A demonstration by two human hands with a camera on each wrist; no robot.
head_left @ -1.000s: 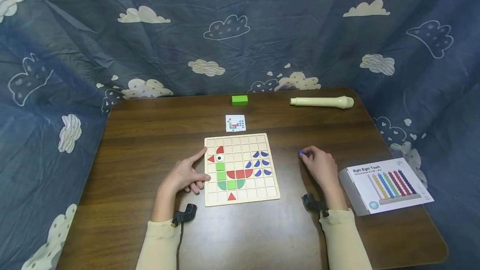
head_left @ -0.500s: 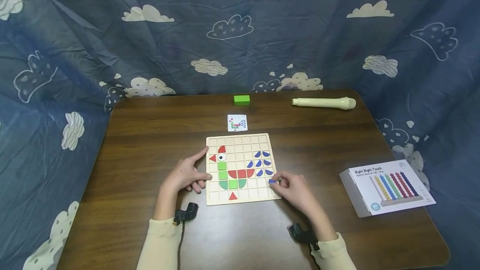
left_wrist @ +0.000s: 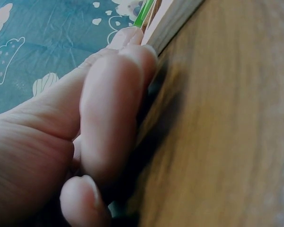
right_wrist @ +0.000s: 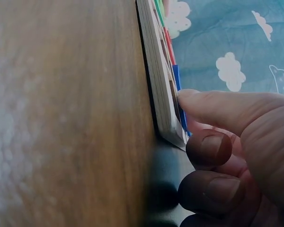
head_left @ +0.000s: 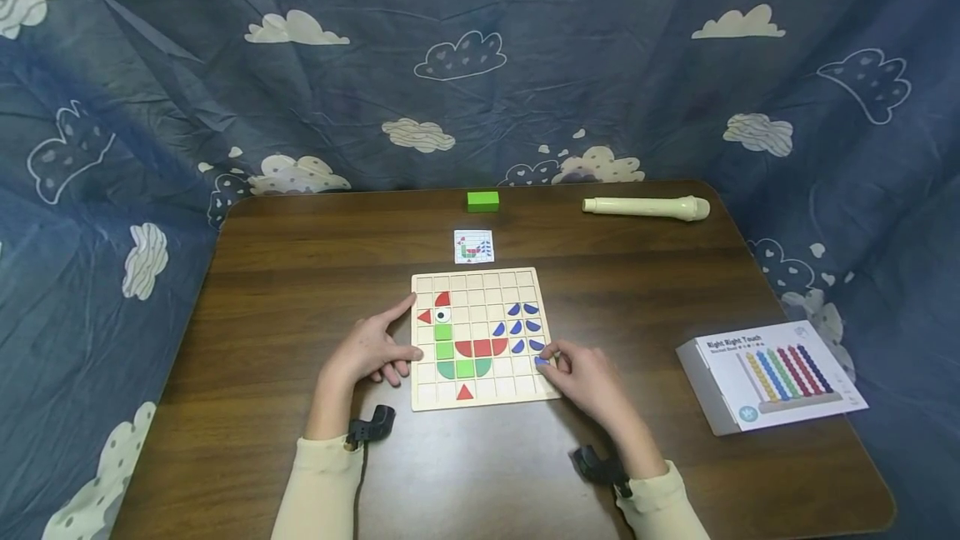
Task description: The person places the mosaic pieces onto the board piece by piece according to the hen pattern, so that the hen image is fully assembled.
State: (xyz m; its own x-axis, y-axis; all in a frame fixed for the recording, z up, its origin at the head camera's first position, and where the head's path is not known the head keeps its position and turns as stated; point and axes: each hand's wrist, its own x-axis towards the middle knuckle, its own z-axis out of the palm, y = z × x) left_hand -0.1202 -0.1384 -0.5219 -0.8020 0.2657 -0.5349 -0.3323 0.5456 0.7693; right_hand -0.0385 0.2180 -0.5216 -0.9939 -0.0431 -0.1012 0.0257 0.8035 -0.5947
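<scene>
A square wooden grid board [head_left: 480,290] lies mid-table, bearing a bird figure of red, green and blue pieces and a round eye piece [head_left: 442,315]. Several blue leaf-shaped pieces [head_left: 516,327] form the bird's tail at the right. My left hand [head_left: 363,348] touches the board's left edge with a stretched index finger and the thumb; its other fingers bend below, beside the board in the left wrist view. My right hand [head_left: 588,377] pinches a blue piece [head_left: 540,362] between thumb and index finger at the right edge, just below the tail. Its fingertips partly hide that piece.
Behind the board lies a small card [head_left: 474,247] printed with the same bird. Farther back are a green block [head_left: 483,202] and a pale microphone-shaped stick [head_left: 645,207]. A white box [head_left: 776,377] stands at the right, and a cloud-patterned curtain [head_left: 360,90] hangs behind the table.
My right hand has moved left from the table to the board's right edge, carrying the blue piece; over the last half second it barely shifts. My left hand stays at the left edge.
</scene>
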